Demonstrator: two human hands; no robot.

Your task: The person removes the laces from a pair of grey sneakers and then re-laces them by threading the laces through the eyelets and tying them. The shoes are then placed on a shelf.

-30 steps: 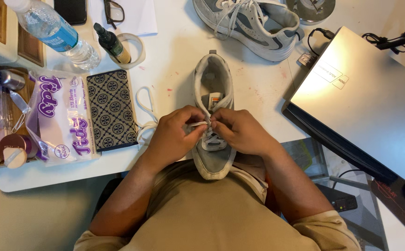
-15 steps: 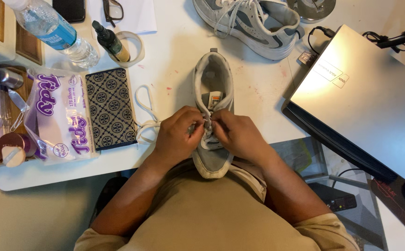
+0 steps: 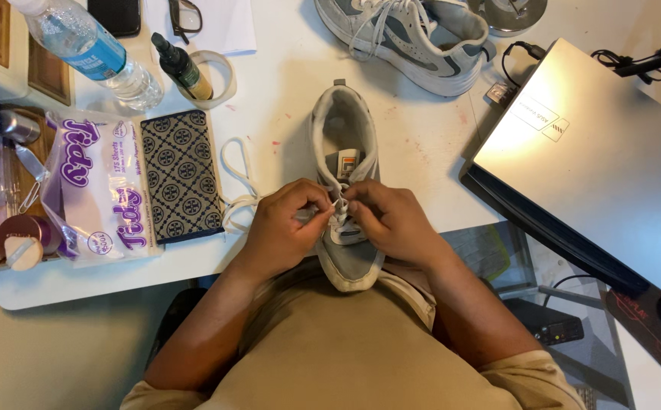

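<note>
Two hands: both meet over the lacing of a grey sneaker (image 3: pixel 345 144), at the near edge of the white table (image 3: pixel 285 99).
Left hand (image 3: pixel 283 228): fingers curled shut, thumb and forefinger pinching a white lace (image 3: pixel 239 199) just beside the shoe's tongue.
Right hand (image 3: pixel 391 220): fingers bent, fingertips pinched on the same lace at the eyelets, touching the left hand's fingertips.
Sneaker: lies lengthwise, toe toward the person and over the table's near edge, heel at the far end, opening upward.
Lace: its loose part trails left of the shoe in a loop on the table.
Second sneaker (image 3: pixel 406 38): at the far edge, lying on its side, well apart from the hands.
Left of the shoe: a dark patterned case (image 3: pixel 182 178), then a white and purple tissue pack (image 3: pixel 95 190) just beside it.
Far left: a clear water bottle (image 3: pixel 80 49), a small dark dropper bottle (image 3: pixel 182 68) resting against a roll of clear tape (image 3: pixel 224 76).
Right: a silver laptop (image 3: pixel 596 152), closed, tilted, overhanging the table edge.
</note>
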